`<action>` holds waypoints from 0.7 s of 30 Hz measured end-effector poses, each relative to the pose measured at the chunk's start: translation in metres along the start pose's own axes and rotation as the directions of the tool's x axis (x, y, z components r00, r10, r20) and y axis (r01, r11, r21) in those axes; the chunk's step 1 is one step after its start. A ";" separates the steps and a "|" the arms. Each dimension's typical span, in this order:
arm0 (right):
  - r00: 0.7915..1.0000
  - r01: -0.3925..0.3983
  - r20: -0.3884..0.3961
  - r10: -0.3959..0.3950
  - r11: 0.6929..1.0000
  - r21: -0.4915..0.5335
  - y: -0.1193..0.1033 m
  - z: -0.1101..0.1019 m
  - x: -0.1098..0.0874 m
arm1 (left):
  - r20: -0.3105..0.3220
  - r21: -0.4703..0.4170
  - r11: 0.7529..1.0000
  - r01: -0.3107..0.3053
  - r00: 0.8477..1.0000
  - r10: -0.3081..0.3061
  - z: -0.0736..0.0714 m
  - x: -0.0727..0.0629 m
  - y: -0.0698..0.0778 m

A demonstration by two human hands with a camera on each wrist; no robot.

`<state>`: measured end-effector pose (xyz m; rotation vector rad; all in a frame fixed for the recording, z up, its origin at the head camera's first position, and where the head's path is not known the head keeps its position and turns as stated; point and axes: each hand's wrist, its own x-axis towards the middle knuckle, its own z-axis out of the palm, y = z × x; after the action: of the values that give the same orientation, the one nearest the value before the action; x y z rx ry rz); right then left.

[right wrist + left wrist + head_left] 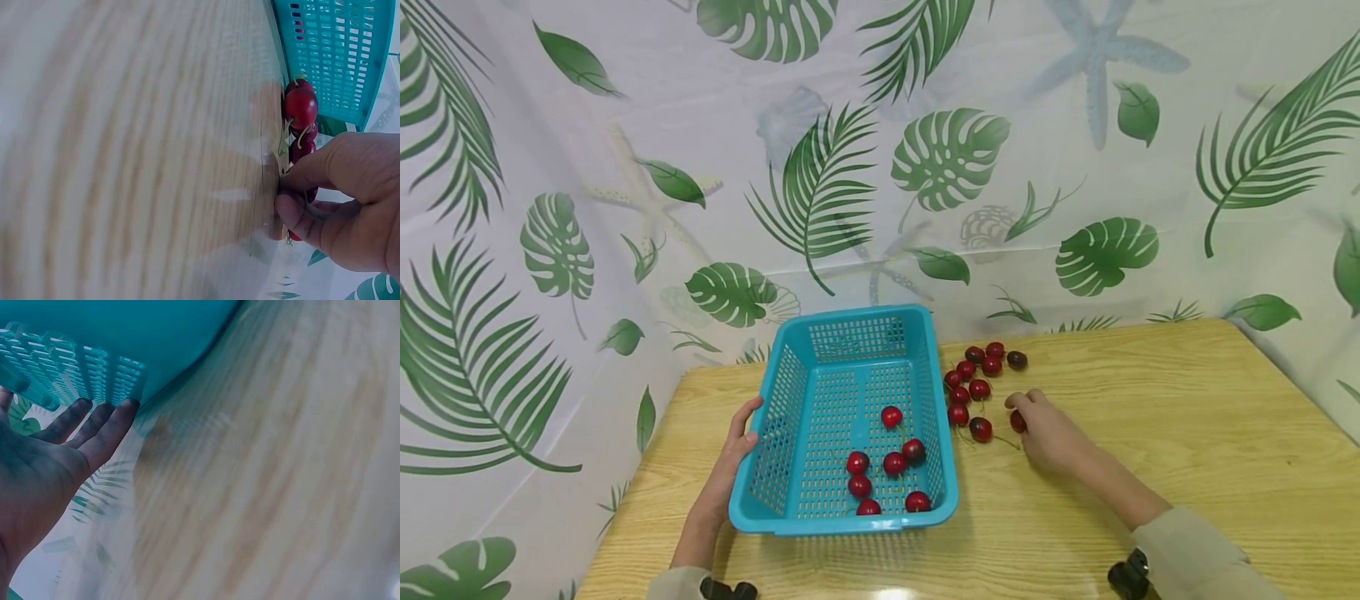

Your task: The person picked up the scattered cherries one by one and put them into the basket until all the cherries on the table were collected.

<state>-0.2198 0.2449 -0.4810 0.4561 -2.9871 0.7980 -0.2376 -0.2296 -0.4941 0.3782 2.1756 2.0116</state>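
Note:
A blue perforated plastic basket (859,527) stands on the table with several dark red cherries (895,462) inside. My left hand (735,454) rests against its left side; in the left wrist view the extended fingers (109,434) touch the perforated wall. To the right of the basket, my right hand (1051,433) is down at the tabletop, its thumb and fingers pinching at a cherry (1017,421). The right wrist view shows the fingertips close together, partly covering that fruit. Several loose cherries (979,389) lie between the basket and this hand, some with stems.
The wood-grain table (1187,417) extends to the right of the right hand. Behind and to the left hangs a white cloth (865,183) printed with green leaves. A dark cherry (1017,360) lies at the far end of the loose group.

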 end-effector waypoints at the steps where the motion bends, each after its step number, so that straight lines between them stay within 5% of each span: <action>1: 1.000 0.005 -0.008 -0.005 1.000 -0.017 0.000 -0.001 0.000 | 0.000 0.001 1.000 0.000 1.000 0.000 0.000 0.000 0.000; 14: 1.000 0.002 -0.011 -0.004 0.995 -0.100 -0.004 -0.012 -0.001 | -0.001 -0.002 1.000 0.002 1.000 -0.002 -0.002 0.001 -0.001; 21: 0.999 0.015 -0.047 -0.017 0.998 -0.053 -0.009 -0.015 -0.003 | 0.007 -0.017 1.000 0.001 1.000 -0.001 -0.001 0.001 -0.001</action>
<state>-0.2155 0.2453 -0.4642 0.4517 -2.9486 0.7166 -0.2383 -0.2301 -0.4955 0.3813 2.1526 2.0240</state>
